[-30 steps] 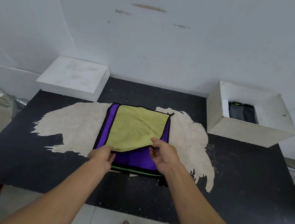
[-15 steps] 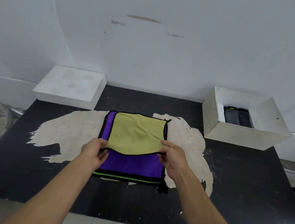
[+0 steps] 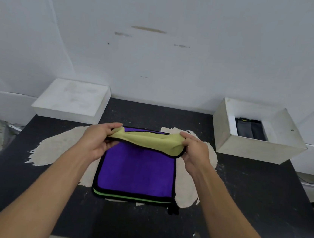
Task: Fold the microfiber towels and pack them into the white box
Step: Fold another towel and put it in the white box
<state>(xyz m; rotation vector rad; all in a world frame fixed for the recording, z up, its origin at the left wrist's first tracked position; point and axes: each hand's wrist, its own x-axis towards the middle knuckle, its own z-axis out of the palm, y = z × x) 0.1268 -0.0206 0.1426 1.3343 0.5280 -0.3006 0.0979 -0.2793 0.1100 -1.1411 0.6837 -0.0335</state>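
- Your left grip pinched the left end of the yellow-green towel, fingers curled round its black-trimmed edge.
- Your right grip clasped the right end of the same towel, fingers curled over it.
- The yellow-green towel was bunched between both grips and sagged in the middle. It was held just above the far part of the towel stack.
- The purple towel lay flat on top of that stack at the middle of the surface, over a worn pale patch.
- A green towel edge showed under the purple one on the near side.
- The white box sat open at the far right corner, with dark folded towels inside, toward its left side.
- A flat white slab sat at the far left corner, well apart from the stack.
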